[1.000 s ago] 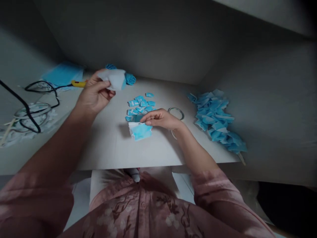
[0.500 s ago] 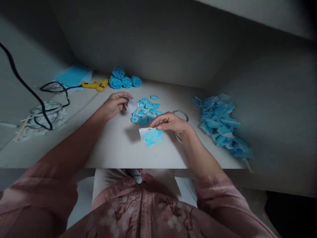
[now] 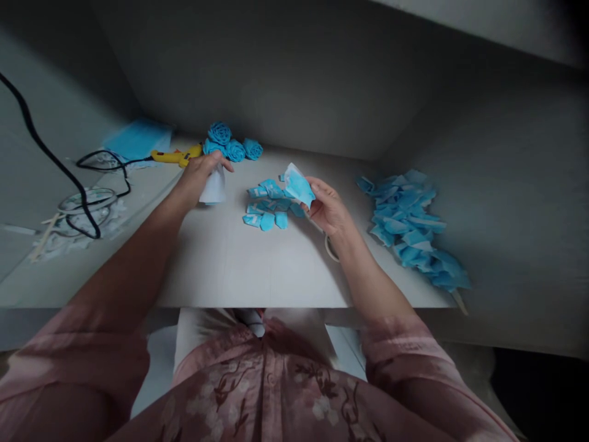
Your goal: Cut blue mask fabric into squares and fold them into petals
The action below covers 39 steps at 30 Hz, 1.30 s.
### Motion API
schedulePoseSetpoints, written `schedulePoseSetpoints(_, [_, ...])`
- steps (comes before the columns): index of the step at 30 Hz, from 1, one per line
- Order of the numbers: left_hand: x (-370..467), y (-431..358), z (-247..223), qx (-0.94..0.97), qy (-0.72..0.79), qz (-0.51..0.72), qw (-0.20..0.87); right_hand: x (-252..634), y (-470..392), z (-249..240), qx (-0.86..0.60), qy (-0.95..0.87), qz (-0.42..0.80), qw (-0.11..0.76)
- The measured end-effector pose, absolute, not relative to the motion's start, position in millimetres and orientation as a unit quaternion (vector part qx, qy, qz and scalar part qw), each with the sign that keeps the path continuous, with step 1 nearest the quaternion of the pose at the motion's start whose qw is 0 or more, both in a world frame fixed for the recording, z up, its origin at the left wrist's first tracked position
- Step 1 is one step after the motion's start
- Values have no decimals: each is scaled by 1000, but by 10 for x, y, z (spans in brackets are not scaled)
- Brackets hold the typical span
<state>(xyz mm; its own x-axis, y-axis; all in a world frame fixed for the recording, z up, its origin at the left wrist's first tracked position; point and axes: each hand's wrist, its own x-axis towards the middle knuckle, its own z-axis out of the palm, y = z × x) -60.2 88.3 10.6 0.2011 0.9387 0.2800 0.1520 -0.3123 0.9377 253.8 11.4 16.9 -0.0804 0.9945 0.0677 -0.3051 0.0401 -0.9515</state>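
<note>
My left hand (image 3: 200, 175) pinches a white piece of non-woven fabric (image 3: 214, 187) with a bluish lower edge, held just in front of the rolled blue fabric roses (image 3: 236, 151). In my right hand (image 3: 326, 207) is a blue and white piece of the same mask-like fabric (image 3: 297, 185), gripped at its right side by thumb and fingers. Small blue cut petals (image 3: 267, 221) lie on the table between my hands, the rightmost partly under my right hand. Behind my right wrist a ring-shaped roll (image 3: 330, 250) is mostly covered.
A yellow glue gun (image 3: 171, 157) with a black cable lies at back left, beside flat blue fabric sheets (image 3: 139, 140). Nearer are a clear ring (image 3: 87, 201), white scraps and wooden sticks (image 3: 45, 239). Heaped blue fabric pieces (image 3: 408, 228) lie along the right wall.
My left hand has moved left and back with its white piece. My right hand has gone up and right, lifting and turning its blue piece, so more petals in front now show.
</note>
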Motion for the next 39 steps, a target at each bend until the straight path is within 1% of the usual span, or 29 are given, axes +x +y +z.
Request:
schedulePoseSetpoints(3, [-551,829,100,681,447,435,383,2513,102,143,-388,-471,569,551])
schedulePoseSetpoints(6, [-427,752,107,731,411,475,267,2468,82,133,-398,-483,551,552])
schedulePoseSetpoints(7, [-374,711,121,738,392,492,244,2450,74,135,-401,-484,543,556])
schedulePoseSetpoints(8, [-317,660,140,742,373,498,249,2431,66,137,-401,-487,535,562])
schedulePoseSetpoints(10, [-198,540,188,741,341,488,312,2393,51,141,-400,-493,518,573])
schedulePoseSetpoints(12, [-84,414,228,745,309,454,380,2354,36,136,-403,-502,499,581])
schedulePoseSetpoints(14, [10,307,243,748,294,414,426,2313,19,120,-414,-509,482,580])
schedulePoseSetpoints(17, [93,215,223,711,329,388,486,2258,-7,84,-429,-517,473,570])
schedulePoseSetpoints(20, [106,205,191,657,361,409,520,2233,-31,62,-436,-533,472,551])
schedulePoseSetpoints(24, [89,227,186,654,349,396,542,2240,-55,87,-432,-550,480,530])
schedulePoseSetpoints(27, [97,213,203,674,342,361,547,2241,-84,136,-409,-554,480,544])
schedulePoseSetpoints(31, [116,199,197,713,336,349,507,2225,-131,189,-380,-590,422,574])
schedulePoseSetpoints(35, [112,220,164,744,341,348,457,2198,-128,160,-400,-634,371,548])
schedulePoseSetpoints(39, [105,216,178,766,317,335,448,2180,-86,88,-426,-633,369,531])
